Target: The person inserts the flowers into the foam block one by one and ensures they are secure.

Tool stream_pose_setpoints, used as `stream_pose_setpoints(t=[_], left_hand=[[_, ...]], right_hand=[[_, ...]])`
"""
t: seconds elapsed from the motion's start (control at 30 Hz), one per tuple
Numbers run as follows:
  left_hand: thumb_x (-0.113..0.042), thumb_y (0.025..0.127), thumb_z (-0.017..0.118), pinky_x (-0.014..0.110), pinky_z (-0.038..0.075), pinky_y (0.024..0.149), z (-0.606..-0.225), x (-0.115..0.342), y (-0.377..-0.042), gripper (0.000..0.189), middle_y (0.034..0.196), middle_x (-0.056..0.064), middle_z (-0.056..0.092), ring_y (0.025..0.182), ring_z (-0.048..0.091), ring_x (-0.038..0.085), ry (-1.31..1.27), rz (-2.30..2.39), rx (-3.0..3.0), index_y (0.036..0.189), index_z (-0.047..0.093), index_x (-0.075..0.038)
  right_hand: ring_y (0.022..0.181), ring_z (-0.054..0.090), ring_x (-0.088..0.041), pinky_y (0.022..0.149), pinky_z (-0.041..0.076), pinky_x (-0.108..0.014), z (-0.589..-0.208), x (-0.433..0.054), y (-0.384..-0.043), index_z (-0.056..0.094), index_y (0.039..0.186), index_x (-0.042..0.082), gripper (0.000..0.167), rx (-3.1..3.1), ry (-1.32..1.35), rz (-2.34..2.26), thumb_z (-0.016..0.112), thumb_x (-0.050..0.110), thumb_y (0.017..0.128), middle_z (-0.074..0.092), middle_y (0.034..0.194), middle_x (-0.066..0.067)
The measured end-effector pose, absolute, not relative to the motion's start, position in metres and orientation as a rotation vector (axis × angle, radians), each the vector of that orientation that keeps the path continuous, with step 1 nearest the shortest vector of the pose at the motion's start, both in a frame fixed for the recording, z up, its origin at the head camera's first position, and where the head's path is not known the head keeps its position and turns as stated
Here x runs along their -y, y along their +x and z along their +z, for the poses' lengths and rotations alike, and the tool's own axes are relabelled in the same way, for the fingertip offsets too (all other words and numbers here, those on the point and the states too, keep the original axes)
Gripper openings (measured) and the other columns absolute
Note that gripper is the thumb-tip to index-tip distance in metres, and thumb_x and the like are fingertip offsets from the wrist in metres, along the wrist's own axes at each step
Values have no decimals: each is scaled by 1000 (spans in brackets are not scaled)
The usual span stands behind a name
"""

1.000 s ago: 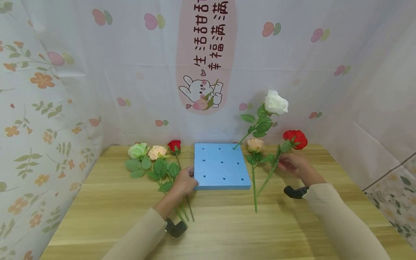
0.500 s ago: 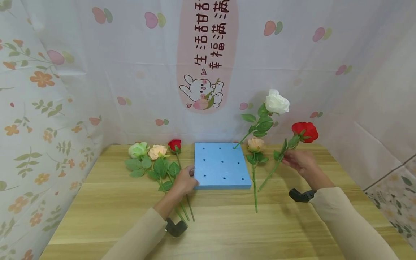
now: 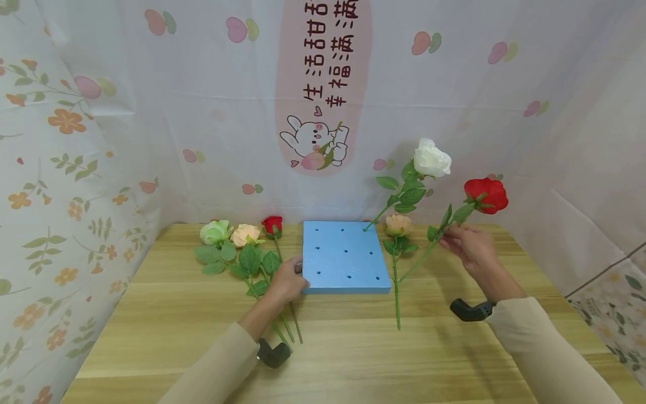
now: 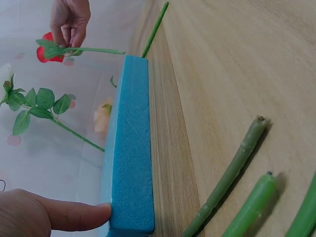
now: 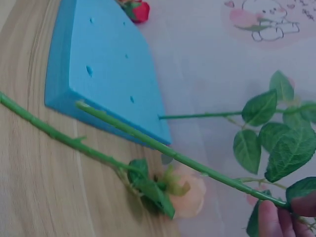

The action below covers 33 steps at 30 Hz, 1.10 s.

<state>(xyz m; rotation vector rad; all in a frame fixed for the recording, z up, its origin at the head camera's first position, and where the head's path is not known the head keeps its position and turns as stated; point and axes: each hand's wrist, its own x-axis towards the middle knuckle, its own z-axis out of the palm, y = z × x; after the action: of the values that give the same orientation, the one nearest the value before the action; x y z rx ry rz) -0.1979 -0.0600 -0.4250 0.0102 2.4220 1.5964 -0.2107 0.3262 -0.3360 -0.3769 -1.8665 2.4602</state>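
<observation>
A blue foam block (image 3: 348,261) with several holes lies on the table. My left hand (image 3: 286,283) holds it at its front left corner; in the left wrist view the thumb (image 4: 81,216) touches its edge, the other fingers hidden. My right hand (image 3: 471,249) pinches the stem of a red rose (image 3: 487,195), raised right of the block. That rose's stem (image 5: 163,148) slants down-left, its bare end near the block's right side in the head view. A white rose (image 3: 431,159) stands tilted in a hole at the block's back right.
A peach rose (image 3: 398,225) lies right of the block. On its left lie a pale green rose (image 3: 216,232), another peach rose (image 3: 245,235) and a small red rose (image 3: 273,225), stems toward the front. A printed curtain (image 3: 222,129) hangs behind the table (image 3: 343,353).
My right hand has lifted the red rose up and to the right, and its stem has tilted further over. The left hand and the block stay put.
</observation>
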Motion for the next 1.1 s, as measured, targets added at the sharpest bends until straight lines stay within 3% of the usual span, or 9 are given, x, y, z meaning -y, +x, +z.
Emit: stream_pose_setpoints(t=[0.23, 1.1], left_hand=[[9, 79, 62, 51, 42, 102, -426, 60, -198, 70, 134, 25, 54, 126, 49, 41, 5, 1604, -2437, 145, 42, 0], [7, 80, 64, 52, 42, 102, -426, 62, -198, 69, 134, 25, 53, 128, 47, 42, 11, 1597, -2425, 145, 41, 0]], right_hand=[[75, 70, -12, 72, 57, -26, -330, -313, -207, 64, 93, 3, 3, 1782, -283, 2408, 64, 1, 91, 70, 84, -1], [81, 69, -17, 78, 56, -31, -307, -253, -196, 61, 96, -4, 13, 1547, -143, 2272, 69, 1, 88, 60, 93, -10]])
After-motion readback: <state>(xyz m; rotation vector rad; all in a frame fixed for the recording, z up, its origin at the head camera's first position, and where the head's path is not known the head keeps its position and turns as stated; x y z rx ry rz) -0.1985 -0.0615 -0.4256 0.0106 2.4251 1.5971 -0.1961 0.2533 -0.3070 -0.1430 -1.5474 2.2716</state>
